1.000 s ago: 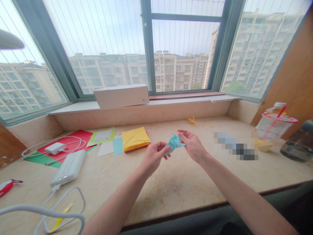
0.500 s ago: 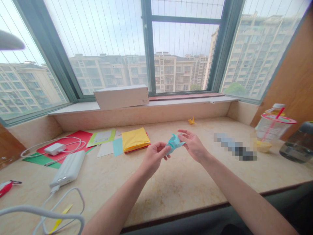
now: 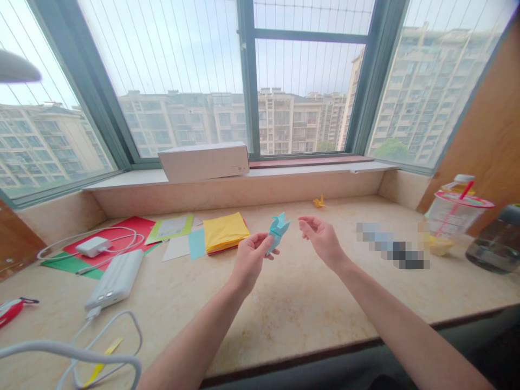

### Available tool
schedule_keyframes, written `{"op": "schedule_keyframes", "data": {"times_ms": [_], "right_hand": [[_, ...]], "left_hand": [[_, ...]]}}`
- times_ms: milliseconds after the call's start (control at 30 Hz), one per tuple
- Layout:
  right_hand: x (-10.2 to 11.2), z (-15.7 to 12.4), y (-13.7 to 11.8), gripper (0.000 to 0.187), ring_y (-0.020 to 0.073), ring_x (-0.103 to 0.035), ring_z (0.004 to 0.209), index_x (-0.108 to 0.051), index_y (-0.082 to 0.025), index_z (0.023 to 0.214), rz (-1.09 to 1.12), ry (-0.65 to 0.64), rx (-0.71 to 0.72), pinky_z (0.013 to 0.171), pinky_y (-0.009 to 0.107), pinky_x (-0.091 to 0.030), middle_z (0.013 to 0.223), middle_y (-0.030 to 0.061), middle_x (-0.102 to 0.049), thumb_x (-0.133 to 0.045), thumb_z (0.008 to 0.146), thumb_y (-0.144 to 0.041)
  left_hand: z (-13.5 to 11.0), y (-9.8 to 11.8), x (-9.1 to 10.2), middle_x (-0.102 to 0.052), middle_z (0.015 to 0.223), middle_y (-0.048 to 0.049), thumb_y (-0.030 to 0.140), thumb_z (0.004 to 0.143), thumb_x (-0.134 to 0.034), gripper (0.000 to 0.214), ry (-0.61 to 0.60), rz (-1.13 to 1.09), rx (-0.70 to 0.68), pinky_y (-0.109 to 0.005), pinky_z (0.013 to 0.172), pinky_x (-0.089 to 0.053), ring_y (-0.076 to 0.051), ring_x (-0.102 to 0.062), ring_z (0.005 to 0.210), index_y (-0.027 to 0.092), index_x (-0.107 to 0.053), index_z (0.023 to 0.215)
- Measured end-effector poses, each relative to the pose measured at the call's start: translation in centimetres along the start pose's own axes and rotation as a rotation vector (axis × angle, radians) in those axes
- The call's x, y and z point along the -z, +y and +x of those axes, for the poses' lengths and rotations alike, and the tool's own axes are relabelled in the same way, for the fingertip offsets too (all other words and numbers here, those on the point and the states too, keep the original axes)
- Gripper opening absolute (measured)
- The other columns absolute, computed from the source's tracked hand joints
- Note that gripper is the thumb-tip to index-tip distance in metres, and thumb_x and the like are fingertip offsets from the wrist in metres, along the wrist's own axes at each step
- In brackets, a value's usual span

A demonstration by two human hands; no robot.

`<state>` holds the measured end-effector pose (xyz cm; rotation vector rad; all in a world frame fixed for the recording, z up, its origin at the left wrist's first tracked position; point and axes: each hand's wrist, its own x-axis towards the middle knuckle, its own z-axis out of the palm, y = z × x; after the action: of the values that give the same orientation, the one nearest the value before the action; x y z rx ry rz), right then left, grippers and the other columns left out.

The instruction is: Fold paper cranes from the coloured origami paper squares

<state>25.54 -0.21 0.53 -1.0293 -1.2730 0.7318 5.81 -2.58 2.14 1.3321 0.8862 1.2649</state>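
Note:
A light-blue origami crane (image 3: 278, 227) is pinched at its lower end between the thumb and fingers of my left hand (image 3: 257, 250). Its folded points stick upward, above the countertop. My right hand (image 3: 320, 238) hovers a short gap to the right of the crane, thumb and fingertips curled together with nothing visible in them. Behind my hands, a small yellow origami crane (image 3: 319, 201) stands near the back wall of the counter. Left of my left hand lies a stack of yellow paper (image 3: 226, 232), with red sheets showing under it.
Light-blue paper (image 3: 196, 244), red paper (image 3: 132, 226) and green paper (image 3: 73, 265) lie leftward. A white power bank (image 3: 116, 281) trails cables. On the right stand a plastic cup (image 3: 455, 216) with a straw and a dark bottle (image 3: 495, 244). A white box (image 3: 205, 162) sits on the sill.
My right hand has let go of the light-blue crane and drawn slightly right. My left hand keeps hold of the crane, which has turned more upright and shifted a little left.

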Motion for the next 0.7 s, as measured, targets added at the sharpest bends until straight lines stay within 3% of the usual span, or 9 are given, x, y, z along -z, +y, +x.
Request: {"op": "schedule_keyframes", "data": {"times_ms": [167, 400, 533, 700], "right_hand": [[-0.9, -0.9, -0.5, 0.036, 0.015, -0.058, 0.063, -0.069, -0.019, 0.101, 0.009, -0.103, 0.058, 0.061, 0.03, -0.048, 0.079, 0.0035, -0.068, -0.068, 0.08, -0.048], [-0.8, -1.1, -0.7, 0.028, 0.0159, -0.057, 0.061, -0.071, -0.02, 0.091, -0.03, -0.089, 0.1, 0.061, 0.031, -0.047, 0.074, 0.0028, -0.068, -0.066, 0.082, -0.046], [-0.1, -0.5, -0.4, 0.031, 0.0177, -0.06, 0.064, -0.071, -0.02, 0.093, -0.147, -0.018, 0.135, 0.062, 0.032, -0.047, 0.081, 0.0057, -0.07, -0.062, 0.085, -0.048], [1.4, 0.9, 0.9, 0.033, 0.019, -0.062, 0.07, -0.072, -0.019, 0.092, -0.435, 0.017, 0.249, 0.065, 0.032, -0.048, 0.091, 0.0088, -0.07, -0.054, 0.089, -0.047]], "left_hand": [[0.1, -0.5, -0.1, -0.072, 0.086, -0.0078, 0.038, 0.08, -0.069, 0.032, -0.065, -0.008, 0.045, -0.024, 0.057, -0.046, -0.017, -0.068, 0.068, 0.012, -0.068, 0.098], [-0.2, -1.1, -0.5, -0.071, 0.083, -0.0078, 0.042, 0.082, -0.065, 0.034, -0.147, 0.087, 0.037, -0.024, 0.054, -0.047, -0.017, -0.067, 0.063, 0.012, -0.065, 0.099], [0.0, -1.5, -0.2, -0.073, 0.081, -0.0083, 0.042, 0.088, -0.055, 0.031, -0.06, 0.328, -0.085, -0.024, 0.052, -0.046, -0.014, -0.063, 0.056, 0.013, -0.067, 0.09], [0.4, -1.9, 0.5, -0.066, 0.06, -0.0024, 0.04, 0.087, -0.053, 0.029, 0.028, 0.484, -0.192, -0.022, 0.049, -0.043, -0.014, -0.058, 0.048, 0.016, -0.065, 0.075]]}}
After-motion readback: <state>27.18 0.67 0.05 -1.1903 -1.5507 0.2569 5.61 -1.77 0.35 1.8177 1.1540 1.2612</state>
